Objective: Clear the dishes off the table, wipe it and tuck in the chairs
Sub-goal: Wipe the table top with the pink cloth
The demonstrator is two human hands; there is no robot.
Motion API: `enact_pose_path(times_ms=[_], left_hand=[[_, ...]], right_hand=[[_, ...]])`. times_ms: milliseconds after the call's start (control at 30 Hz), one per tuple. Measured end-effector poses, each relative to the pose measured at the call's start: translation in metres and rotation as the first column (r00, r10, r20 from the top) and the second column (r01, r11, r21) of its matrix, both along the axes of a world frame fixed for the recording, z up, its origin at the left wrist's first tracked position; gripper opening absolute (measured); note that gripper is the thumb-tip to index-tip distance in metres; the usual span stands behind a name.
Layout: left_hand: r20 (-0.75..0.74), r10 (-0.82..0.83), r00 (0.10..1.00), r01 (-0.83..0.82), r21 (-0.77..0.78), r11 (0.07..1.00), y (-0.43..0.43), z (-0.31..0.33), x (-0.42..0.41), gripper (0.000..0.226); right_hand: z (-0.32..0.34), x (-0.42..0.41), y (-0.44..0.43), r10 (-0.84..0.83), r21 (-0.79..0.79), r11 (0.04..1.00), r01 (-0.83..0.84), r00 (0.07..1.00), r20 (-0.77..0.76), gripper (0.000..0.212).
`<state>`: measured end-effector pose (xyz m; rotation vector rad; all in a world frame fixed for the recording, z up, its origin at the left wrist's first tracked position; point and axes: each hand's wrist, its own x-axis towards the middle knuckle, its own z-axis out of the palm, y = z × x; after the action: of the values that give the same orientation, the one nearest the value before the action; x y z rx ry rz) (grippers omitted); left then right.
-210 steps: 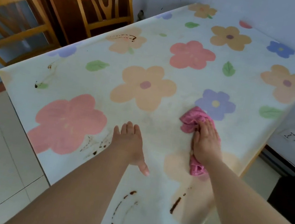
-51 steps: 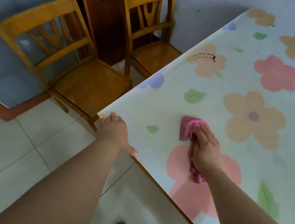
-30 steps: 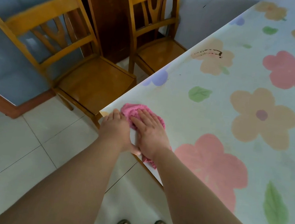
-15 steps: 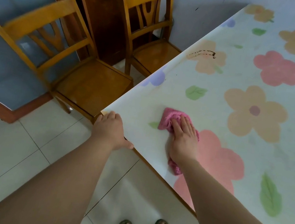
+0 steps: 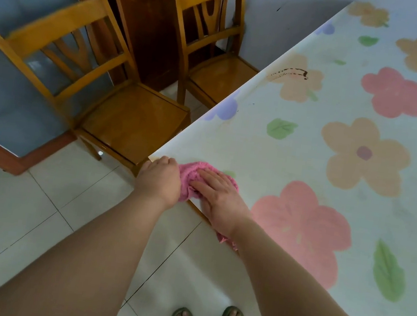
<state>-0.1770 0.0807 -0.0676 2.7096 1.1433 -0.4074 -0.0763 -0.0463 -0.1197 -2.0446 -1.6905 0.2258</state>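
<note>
Mid-frame, the right hand [image 5: 219, 199], fingers spread flat, presses the cloth [image 5: 191, 175] on the surface [image 5: 310, 150] corner to wipe it (a stain [image 5: 291, 73] waits higher up), the left hand [image 5: 161, 180] curled over that corner, probably bracing

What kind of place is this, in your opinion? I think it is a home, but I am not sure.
Most likely the dining area of a home. A table with a flower-print cover has a near chair and a far chair, both wooden, at its side, and they stand on a tiled floor.
</note>
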Motion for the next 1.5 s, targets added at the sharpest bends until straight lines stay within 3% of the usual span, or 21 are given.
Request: enact_pose_path(times_ms=[67,133,233,367,500,600,733,867,967,1033,1100,1133,1167,1200,1267,1300,1400,1467,1500], left_hand=[[0.060,-0.028,0.998,0.029,-0.025,0.999,-0.008,0.006,0.008,0.022],[0.100,-0.045,0.994,0.050,-0.049,0.998,-0.017,0.010,0.017,0.019],[0.161,-0.004,0.987,0.023,-0.110,0.994,-0.028,0.009,0.028,0.023],[0.166,0.090,0.982,-0.059,-0.185,0.981,-0.035,-0.001,0.036,0.032],[0.158,0.261,0.952,-0.213,-0.270,0.939,-0.035,-0.001,0.049,0.040],[0.149,0.313,0.938,-0.244,-0.359,0.901,-0.035,0.002,0.062,0.046],[0.139,0.413,0.900,-0.286,-0.526,0.801,-0.037,0.004,0.070,0.048],[0.338,0.440,0.832,-0.174,-0.594,0.785,-0.038,0.018,0.082,0.025],[0.533,0.328,0.780,-0.031,-0.490,0.871,-0.037,0.038,0.094,0.021],[0.628,0.182,0.756,0.101,-0.387,0.917,-0.042,0.049,0.103,0.017],[0.645,0.069,0.761,0.236,-0.374,0.897,-0.054,0.056,0.110,0.018],[0.632,0.037,0.774,0.305,-0.424,0.853,-0.063,0.057,0.113,0.018],[0.609,0.019,0.793,0.361,-0.494,0.791,-0.071,0.058,0.115,0.019],[0.585,0.002,0.811,0.401,-0.558,0.726,-0.077,0.058,0.116,0.022],[0.528,-0.029,0.849,0.418,-0.637,0.648,-0.083,0.058,0.117,0.026],[0.497,-0.042,0.867,0.400,-0.643,0.653,-0.081,0.058,0.117,0.025],[0.394,-0.068,0.917,0.294,-0.551,0.781,-0.068,0.058,0.115,0.024],[0.316,-0.080,0.945,0.234,-0.488,0.841,-0.059,0.057,0.111,0.026],[0.270,-0.093,0.958,0.210,-0.449,0.869,-0.055,0.057,0.109,0.028]], right_hand=[[0.010,0.004,-0.018,-0.008,-0.005,1.000,0.008,0.999,-0.036,0.035],[0.024,0.014,-0.033,-0.157,-0.061,0.987,0.150,0.977,-0.143,0.041],[0.037,0.037,-0.051,-0.505,-0.198,0.860,0.471,0.840,-0.196,0.038],[0.041,0.040,-0.051,-0.702,-0.482,0.688,0.542,0.666,-0.254,0.040],[0.036,0.024,-0.037,-0.750,-0.608,0.623,0.492,0.596,-0.286,0.028],[0.039,0.024,-0.029,-0.747,-0.626,0.621,0.471,0.597,-0.293,0.017],[0.047,0.033,-0.031,-0.709,-0.569,0.669,0.479,0.640,-0.295,0.022],[0.051,0.056,-0.047,-0.762,-0.540,0.638,0.549,0.552,-0.339,0.014],[0.057,0.081,-0.060,-0.841,-0.534,0.534,0.656,0.477,-0.255,0.032],[0.066,0.094,-0.061,-0.870,-0.500,0.483,0.719,0.329,-0.367,0.039],[0.079,0.103,-0.058,-0.719,-0.497,0.487,0.718,0.006,-0.695,0.035],[0.088,0.107,-0.058,-0.577,-0.494,0.517,0.699,-0.142,-0.805,0.036],[0.095,0.111,-0.060,-0.465,-0.486,0.557,0.674,-0.231,-0.854,0.039],[0.100,0.112,-0.061,-0.420,-0.478,0.591,0.649,-0.259,-0.870,0.043],[0.108,0.113,-0.066,-0.427,-0.484,0.580,0.655,-0.262,-0.866,0.037],[0.111,0.116,-0.068,-0.404,-0.466,0.552,0.691,-0.266,-0.875,0.030],[0.118,0.126,-0.073,-0.255,-0.325,0.540,0.777,-0.217,-0.942,0.032],[0.125,0.128,-0.072,-0.234,-0.198,0.563,0.802,-0.075,-0.969,0.030],[0.129,0.124,-0.070,-0.256,-0.150,0.633,0.759,0.022,-0.966,0.030]])
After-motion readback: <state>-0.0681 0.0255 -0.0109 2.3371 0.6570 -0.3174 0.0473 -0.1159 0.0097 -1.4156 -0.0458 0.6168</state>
